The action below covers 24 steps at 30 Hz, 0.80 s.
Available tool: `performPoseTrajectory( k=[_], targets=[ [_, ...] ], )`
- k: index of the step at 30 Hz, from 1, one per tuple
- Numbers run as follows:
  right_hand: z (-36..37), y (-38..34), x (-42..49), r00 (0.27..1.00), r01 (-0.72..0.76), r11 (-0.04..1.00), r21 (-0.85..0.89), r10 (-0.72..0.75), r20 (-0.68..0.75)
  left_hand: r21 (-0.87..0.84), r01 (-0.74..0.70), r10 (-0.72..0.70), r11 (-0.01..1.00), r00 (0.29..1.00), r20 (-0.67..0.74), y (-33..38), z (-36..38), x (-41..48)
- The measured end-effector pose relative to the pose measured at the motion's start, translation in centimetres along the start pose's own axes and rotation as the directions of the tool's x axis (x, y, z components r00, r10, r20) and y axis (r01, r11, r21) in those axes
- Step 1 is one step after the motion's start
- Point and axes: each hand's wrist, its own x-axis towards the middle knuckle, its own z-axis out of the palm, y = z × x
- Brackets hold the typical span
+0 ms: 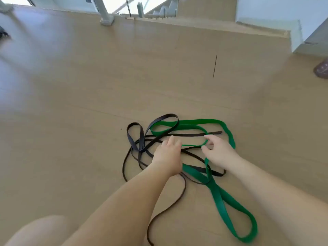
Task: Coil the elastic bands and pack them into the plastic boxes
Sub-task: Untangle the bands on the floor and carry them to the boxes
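A tangle of elastic bands lies on the pale wooden floor (88,86). A wide green band (229,201) loops from the far right down to the near right. Narrow black bands (140,137) cross it and trail to the left and toward me. My left hand (167,153) reaches down onto the middle of the tangle, fingers curled, gripping the thin stretched part of the green band. My right hand (218,151) pinches the same green band between thumb and fingers a little to the right. No plastic box is in view.
A white post base (107,20) and a stair opening stand at the far edge of the floor. A white wall corner (301,36) is at the far right, with a brown object (322,69) beside it. My knee (40,229) shows at the lower left.
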Motion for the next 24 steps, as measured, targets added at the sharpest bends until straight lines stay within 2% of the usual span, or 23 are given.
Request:
performPoseTrajectory(
  k=[3,6,9,12,14,16,18,22,24],
  targets=[
    [3.9,3.5,4.8,0.991,-0.129,0.992,0.012,0.130,-0.030,0.084,0.067,-0.068,0.994,0.998,0.005,-3.7,4.1,4.3],
    [6.9,6.5,7.8,0.954,-0.298,0.953,-0.051,0.296,-0.043,0.136,0.147,-0.143,0.980,0.989,-0.036,-7.0,6.3,7.3],
    [8.8,8.2,9.8,0.921,-0.386,0.917,-0.104,0.376,-0.103,0.122,0.239,-0.227,0.963,0.968,-0.103,-10.2,7.1,9.1],
    [10.3,8.4,10.9,0.862,-0.498,0.867,0.035,0.499,-0.086,-0.052,0.435,-0.436,0.899,0.900,-0.003,-13.4,7.9,9.4],
    [11.1,8.5,11.5,0.831,-0.545,0.835,0.079,0.550,-0.080,-0.259,0.546,-0.535,0.797,0.837,0.119,-14.7,8.7,9.4],
    [11.4,8.7,11.6,0.823,-0.549,0.835,0.036,0.548,-0.152,-0.470,0.568,-0.564,0.676,0.809,0.166,-14.4,9.4,9.6],
    [11.3,8.8,11.5,0.833,-0.517,0.856,-0.008,0.500,-0.237,-0.548,0.566,-0.616,0.616,0.779,0.112,-13.5,9.7,10.2],
    [11.6,7.5,11.7,0.875,-0.430,0.888,0.166,0.455,-0.168,-0.621,0.515,-0.660,0.590,0.752,-0.003,-13.5,9.8,11.0],
    [12.2,5.7,11.5,0.924,-0.325,0.936,0.138,0.345,-0.165,-0.578,0.510,-0.630,0.638,0.777,-0.010,-13.7,10.1,11.2]
  ],
)
